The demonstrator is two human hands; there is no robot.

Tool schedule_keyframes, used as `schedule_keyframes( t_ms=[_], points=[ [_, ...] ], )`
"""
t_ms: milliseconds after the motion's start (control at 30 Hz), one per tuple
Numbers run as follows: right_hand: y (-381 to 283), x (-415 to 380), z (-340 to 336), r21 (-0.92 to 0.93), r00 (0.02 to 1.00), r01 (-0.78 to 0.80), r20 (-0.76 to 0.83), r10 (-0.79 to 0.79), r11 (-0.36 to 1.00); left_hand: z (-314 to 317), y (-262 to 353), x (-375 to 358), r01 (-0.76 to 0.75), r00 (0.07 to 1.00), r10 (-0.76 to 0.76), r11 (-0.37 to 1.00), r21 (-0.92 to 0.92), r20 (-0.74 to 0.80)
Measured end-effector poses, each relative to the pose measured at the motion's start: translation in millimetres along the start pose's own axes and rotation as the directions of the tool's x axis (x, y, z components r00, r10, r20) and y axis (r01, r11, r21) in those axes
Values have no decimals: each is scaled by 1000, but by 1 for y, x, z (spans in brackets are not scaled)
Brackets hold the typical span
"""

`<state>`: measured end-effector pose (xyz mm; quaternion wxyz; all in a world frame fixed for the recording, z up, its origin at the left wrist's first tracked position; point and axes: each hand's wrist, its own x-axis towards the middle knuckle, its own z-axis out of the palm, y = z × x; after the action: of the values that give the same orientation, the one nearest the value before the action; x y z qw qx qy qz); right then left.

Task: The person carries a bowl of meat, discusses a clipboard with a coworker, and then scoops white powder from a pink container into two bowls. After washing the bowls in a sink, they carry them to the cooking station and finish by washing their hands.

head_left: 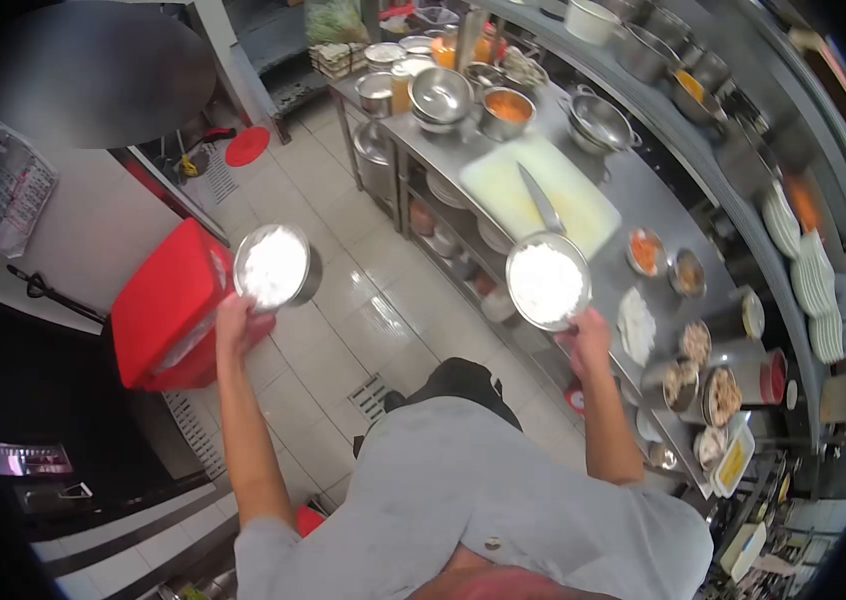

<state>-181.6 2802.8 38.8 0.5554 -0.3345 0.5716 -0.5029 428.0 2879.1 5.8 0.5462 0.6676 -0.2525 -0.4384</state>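
Note:
My left hand [243,328] grips the near rim of a round metal container [311,272], held over the floor beside a red bin. Bright white contents [271,266] fill it; glare hides what they are. My right hand [588,340] is closed on the edge of a round metal bowl [513,285], also filled with something white and overexposed. This bowl is held at the counter's front edge, by a white cutting board [491,180]. A knife [541,198] lies on the board, its handle end close to the bowl.
The steel counter [633,180] carries stacked metal bowls [440,95], a pot of orange shreds [508,104] and several small food containers. Plates [813,280] stand on the shelf above. A red lidded bin [165,305] is at left on the tiled floor [343,225].

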Motion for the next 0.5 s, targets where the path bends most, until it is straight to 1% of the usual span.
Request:
schedule_keyframes(
  t_ms=[33, 67, 100, 133, 167, 200, 267, 300, 333, 367, 433, 467, 500],
  points=[
    [-4, 9, 15, -1, 1000, 1, -5, -1, 1000, 6, 18, 39, -42, 998, 46, 996, -73, 49],
    [-7, 18, 31, 0, 1000, 0, -14, 0, 1000, 5, 25, 94, -47, 995, 53, 996, -70, 89],
    [-11, 30, 49, 2, 1000, 2, -24, -2, 1000, 21, 56, 122, -40, 991, 51, 995, -88, 123],
    [-19, 41, 73, 10, 1000, 9, -28, -8, 1000, 27, 69, 169, -26, 989, 41, 995, -101, 142],
    [-28, 52, 97, 15, 999, 16, -31, -16, 1000, 42, 94, 201, -27, 985, 41, 996, -84, 166],
    [-32, 66, 117, 17, 999, 18, -35, -18, 1000, 55, 112, 235, -30, 987, 43, 996, -85, 154],
    [-27, 103, 150, 49, 999, -10, -41, 12, 999, 72, 142, 300, -17, 982, 36, 995, -103, 185],
    [-27, 128, 170, 70, 999, -16, -41, 19, 997, 81, 160, 342, -38, 979, 59, 994, -107, 197],
    [-28, 150, 187, 52, 1000, -25, 7, 25, 998, 89, 172, 381, -49, 976, 71, 993, -109, 207],
    [-31, 164, 200, 59, 998, -57, 18, 56, 997, 96, 173, 405, -36, 973, 57, 994, -99, 223],
    [-45, 210, 246, 106, 998, -55, 45, 50, 993, 116, 200, 459, 16, 984, -9, 999, -44, 175],
    [-52, 228, 264, 98, 997, -54, 66, 47, 994, 122, 209, 481, 50, 987, -47, 999, -15, 153],
    [-59, 243, 281, 82, 996, -57, 78, 51, 995, 126, 215, 508, 55, 985, -53, 998, -8, 164]
  ],
)
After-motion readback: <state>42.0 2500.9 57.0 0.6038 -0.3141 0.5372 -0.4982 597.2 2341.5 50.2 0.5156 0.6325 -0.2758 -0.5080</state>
